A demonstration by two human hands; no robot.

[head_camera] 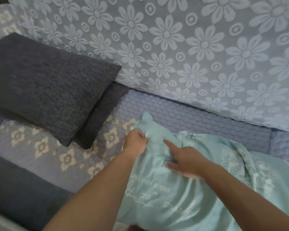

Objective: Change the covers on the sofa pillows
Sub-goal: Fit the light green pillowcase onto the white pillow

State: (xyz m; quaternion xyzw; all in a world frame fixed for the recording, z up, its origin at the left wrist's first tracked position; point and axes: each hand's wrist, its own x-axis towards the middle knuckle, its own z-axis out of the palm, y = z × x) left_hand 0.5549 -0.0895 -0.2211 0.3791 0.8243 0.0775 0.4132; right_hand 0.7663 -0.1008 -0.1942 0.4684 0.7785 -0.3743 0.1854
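Teal satin cover [182, 189] lies rumpled on the sofa seat [198, 117]; left hand [135, 142] pinches its far corner, right hand [184, 161] presses flat, forefinger extended. Likely fitting the corner; next, tug fabric square. Dark pillows [48, 84] lie well apart, left.

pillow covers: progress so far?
Done: nothing clearly finished. In hand: the left hand pinches the corner of the teal satin cover while the right hand presses it. Left: two dark grey pillows stacked on the sofa seat still look unchanged.
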